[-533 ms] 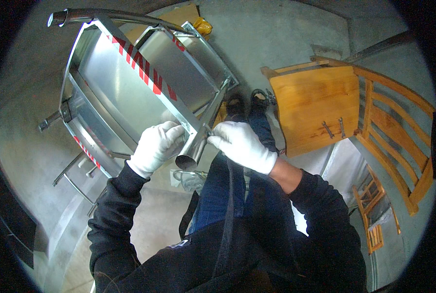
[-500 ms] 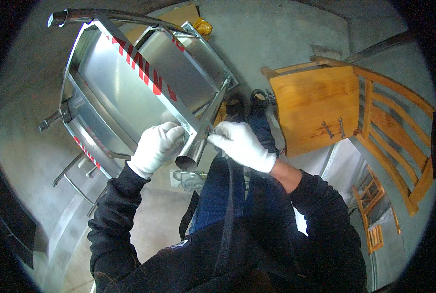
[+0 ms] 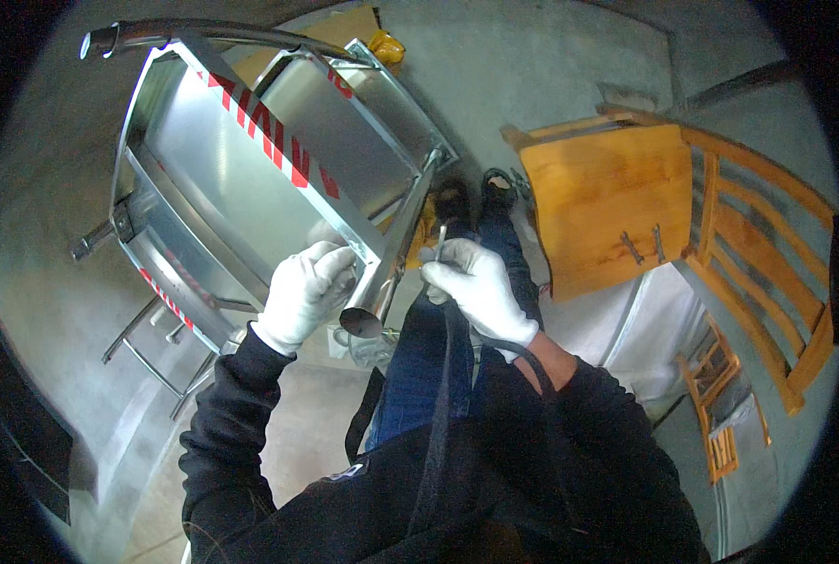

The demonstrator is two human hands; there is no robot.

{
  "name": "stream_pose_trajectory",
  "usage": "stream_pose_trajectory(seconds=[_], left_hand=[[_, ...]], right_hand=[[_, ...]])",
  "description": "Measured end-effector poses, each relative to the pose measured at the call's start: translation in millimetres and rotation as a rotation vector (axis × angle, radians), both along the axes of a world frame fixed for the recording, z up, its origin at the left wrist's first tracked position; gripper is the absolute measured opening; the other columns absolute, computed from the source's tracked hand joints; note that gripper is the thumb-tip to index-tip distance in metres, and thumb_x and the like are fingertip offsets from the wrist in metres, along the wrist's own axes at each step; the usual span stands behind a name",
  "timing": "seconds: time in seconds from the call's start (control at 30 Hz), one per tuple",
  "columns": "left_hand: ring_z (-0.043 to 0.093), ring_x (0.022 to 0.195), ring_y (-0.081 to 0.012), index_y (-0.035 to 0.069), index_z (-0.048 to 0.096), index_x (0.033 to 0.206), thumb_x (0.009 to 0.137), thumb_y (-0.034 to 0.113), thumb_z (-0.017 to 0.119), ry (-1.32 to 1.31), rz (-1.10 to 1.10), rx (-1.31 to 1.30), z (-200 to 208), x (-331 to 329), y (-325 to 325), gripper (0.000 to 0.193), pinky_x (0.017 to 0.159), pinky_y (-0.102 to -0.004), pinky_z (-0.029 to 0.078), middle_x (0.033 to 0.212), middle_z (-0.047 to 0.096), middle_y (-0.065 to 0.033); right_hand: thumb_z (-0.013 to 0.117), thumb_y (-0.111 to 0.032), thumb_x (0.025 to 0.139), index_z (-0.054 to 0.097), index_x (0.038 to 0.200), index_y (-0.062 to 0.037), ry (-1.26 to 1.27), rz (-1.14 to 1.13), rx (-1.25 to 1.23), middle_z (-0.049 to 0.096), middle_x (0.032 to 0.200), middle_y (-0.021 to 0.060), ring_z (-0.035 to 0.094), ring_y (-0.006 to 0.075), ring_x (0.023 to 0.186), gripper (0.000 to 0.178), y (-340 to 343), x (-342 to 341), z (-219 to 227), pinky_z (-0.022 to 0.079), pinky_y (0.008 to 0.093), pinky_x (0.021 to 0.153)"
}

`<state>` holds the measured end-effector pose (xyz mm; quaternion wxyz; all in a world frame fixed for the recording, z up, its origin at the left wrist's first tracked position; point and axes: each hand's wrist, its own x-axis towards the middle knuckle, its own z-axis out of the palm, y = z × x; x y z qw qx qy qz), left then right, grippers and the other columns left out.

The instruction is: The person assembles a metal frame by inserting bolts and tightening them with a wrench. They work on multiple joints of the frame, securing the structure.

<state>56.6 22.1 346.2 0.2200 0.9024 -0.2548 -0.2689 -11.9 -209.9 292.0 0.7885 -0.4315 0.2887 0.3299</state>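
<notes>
A stainless steel cart (image 3: 214, 155) with several trays and red-and-white striped edging lies tilted on the left. An open-ended steel tube (image 3: 379, 294) runs along its near corner, its hollow end towards me. My white-gloved left hand (image 3: 308, 287) is closed at the tray's corner, beside the tube; its fingertips are partly hidden. Just right of the tube, clear of it, my white-gloved right hand (image 3: 478, 287) pinches a small bolt (image 3: 441, 241) between thumb and fingers. The bolt's thin metal shank points up; its other end is hidden in the glove.
On the right stands a wooden chair (image 3: 617, 202) with two small wrenches (image 3: 647, 246) on its seat. Yellow gloves or cloth (image 3: 386, 47) lie beyond the cart on cardboard. A clear plastic bag (image 3: 372, 352) is beneath the tube, near my legs. Dark straps hang in front of me.
My right hand has drawn back from the tube to the right and turned, bringing the bolt into sight. My left hand stays at the tray corner; the cart has barely shifted.
</notes>
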Motion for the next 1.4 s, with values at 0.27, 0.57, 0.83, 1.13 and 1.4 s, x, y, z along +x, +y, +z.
stream_pose_trajectory(seconds=[0.27, 0.57, 0.83, 1.13, 1.4], left_hand=[[0.062, 0.071, -0.0329, 0.009, 0.062, 0.097, 0.071, 0.006, 0.068, -0.019, 0.022, -0.018, -2, -2, -1, 0.027, 0.061, -0.0401, 0.05, 0.083, 0.061, -0.01], [0.062, 0.071, -0.0324, 0.009, 0.061, 0.098, 0.074, 0.005, 0.067, -0.03, 0.039, -0.017, -4, -6, 0, 0.025, 0.062, -0.0395, 0.05, 0.085, 0.061, -0.0097], [0.063, 0.071, -0.0311, 0.009, 0.06, 0.099, 0.075, 0.005, 0.067, -0.035, 0.022, -0.051, -4, -5, 1, 0.025, 0.062, -0.0388, 0.051, 0.084, 0.061, -0.0091], [0.062, 0.071, -0.0309, 0.009, 0.061, 0.095, 0.073, 0.004, 0.067, -0.021, -0.023, -0.044, -4, 0, 2, 0.024, 0.061, -0.0388, 0.051, 0.081, 0.06, -0.0092], [0.062, 0.07, -0.031, 0.009, 0.061, 0.092, 0.07, 0.005, 0.068, -0.052, -0.061, -0.025, -4, 1, 0, 0.024, 0.06, -0.0389, 0.05, 0.08, 0.06, -0.0093]], right_hand=[[0.06, -0.012, 0.094, 0.062, 0.103, 0.0032, -0.033, -0.038, 0.106, 0.064, 0.086, 0.0028, 0.059, 0.0067, 0.074, 0.018, 0, 5, 11, 0.049, 0.0213, 0.066], [0.061, -0.009, 0.092, 0.063, 0.098, 0.0024, -0.057, 0.006, 0.091, 0.062, 0.081, 0.0027, 0.059, 0.0076, 0.067, 0.014, 5, 4, 2, 0.048, 0.0216, 0.062], [0.069, -0.01, 0.083, 0.064, 0.09, -0.0002, -0.976, 0.173, -0.535, 0.061, 0.079, 0.0113, 0.064, 0.0235, 0.07, 0.013, 5, 8, -19, 0.049, 0.0328, 0.059], [0.066, -0.017, 0.087, 0.061, 0.085, -0.0011, -0.805, 0.399, -0.621, 0.061, 0.075, 0.008, 0.06, 0.0205, 0.059, 0.017, 2, 14, -4, 0.046, 0.0334, 0.054], [0.06, -0.021, 0.093, 0.059, 0.086, -0.006, 0.361, -0.027, 0.247, 0.053, 0.066, -0.0004, 0.045, 0.0034, 0.047, 0.016, 10, 24, 14, 0.032, 0.016, 0.04]])
